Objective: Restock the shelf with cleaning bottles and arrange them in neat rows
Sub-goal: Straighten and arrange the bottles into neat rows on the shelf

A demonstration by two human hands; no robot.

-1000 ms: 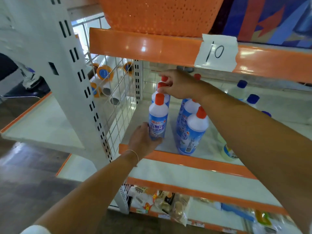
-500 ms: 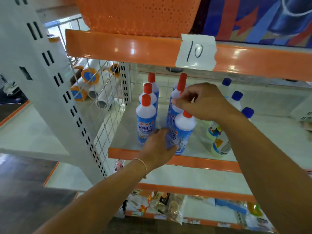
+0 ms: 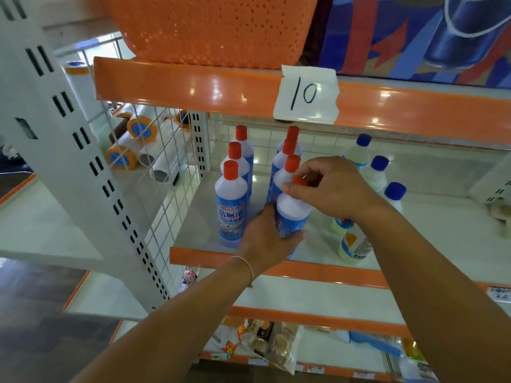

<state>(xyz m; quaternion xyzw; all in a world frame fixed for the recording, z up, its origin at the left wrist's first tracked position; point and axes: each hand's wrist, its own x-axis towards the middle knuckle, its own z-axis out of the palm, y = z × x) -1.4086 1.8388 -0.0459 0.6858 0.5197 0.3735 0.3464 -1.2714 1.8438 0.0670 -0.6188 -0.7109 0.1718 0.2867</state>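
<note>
Two red-cap rows stand on the shelf: left row of three bottles, in line front to back; right row with three behind and a fourth, the front bottle, in hand at the shelf's front edge. Blue-cap bottles at 3 o'clock of the red rows stand looser, staggered, a couple near the front with labels turned different ways. Judgement: red rows nearly done, the front bottle needs squaring with the row; blue-cap group likely left to line up. No stock carton in view, so can't tell how many remain to add.

Left hand comes in from 7 o'clock, wrist low, fingers and thumb wrapped round the front bottle's lower body. Right hand reaches from 4 o'clock, over the top, fingertips pinching its red cap and neck, remaining fingers curled. Bottle stands upright between both hands, close beside the bottle behind it; whether they touch is hidden by the hands.
</note>
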